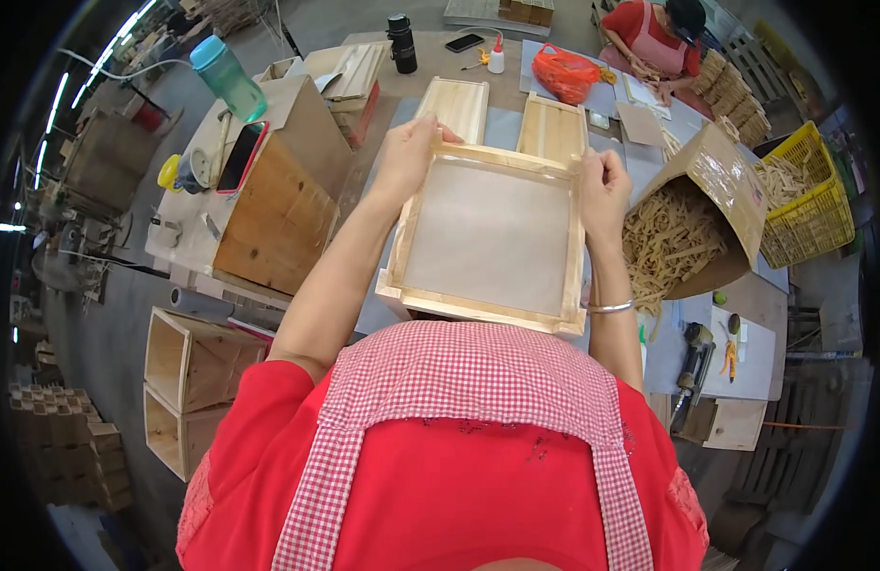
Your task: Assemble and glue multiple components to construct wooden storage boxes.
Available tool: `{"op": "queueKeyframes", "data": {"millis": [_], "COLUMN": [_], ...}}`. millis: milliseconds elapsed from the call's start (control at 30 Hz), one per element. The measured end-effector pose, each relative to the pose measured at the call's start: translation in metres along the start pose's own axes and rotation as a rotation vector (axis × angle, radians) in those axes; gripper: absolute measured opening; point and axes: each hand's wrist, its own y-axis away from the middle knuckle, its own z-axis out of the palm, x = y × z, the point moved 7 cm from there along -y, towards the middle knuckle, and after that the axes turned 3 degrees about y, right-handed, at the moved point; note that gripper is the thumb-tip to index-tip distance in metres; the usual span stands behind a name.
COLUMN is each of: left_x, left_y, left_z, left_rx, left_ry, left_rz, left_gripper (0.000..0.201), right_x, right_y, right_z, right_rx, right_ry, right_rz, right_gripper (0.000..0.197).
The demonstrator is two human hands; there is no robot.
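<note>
A square wooden frame [421, 195] with a pale grey, see-through sheet across it is tilted up in front of my apron. My left hand [406, 160] is closed at its far left corner, the thumb and fingers pinching the rim. At the far right corner my right hand [604, 195] is closed in the same way, with a silver bangle on that wrist. Under the near edge another wooden piece [392, 295] shows in part; whether it is joined to the frame I cannot tell. Beyond the frame lie two light wooden panels [456, 109] [552, 128].
At the right, a tipped cardboard box [716, 181] spills thin wooden strips [668, 243]; a yellow crate [811, 205] stands behind. A power tool [692, 366] lies nearer. On the left, a wooden cabinet [278, 214] carries a teal bottle [228, 78]. A co-worker [654, 48] sits across.
</note>
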Motion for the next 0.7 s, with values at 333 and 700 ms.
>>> {"op": "queueKeyframes", "data": {"millis": [333,700], "left_x": [-0.007,-0.009], "left_y": [0.018,0.042], "left_z": [-0.019,-0.058], "left_rx": [0.026,0.493], "left_ry": [-0.001,0.167], "left_rz": [0.073,0.072], "left_gripper": [0.043,0.037], "right_x": [-0.063,-0.053], "right_y": [0.041,0.08], "right_z": [-0.018,-0.028], "right_rx": [0.094,0.224], "right_ry": [0.187,0.359], "right_rz": [-0.269,0.003], "right_gripper": [0.023,0.017]}}
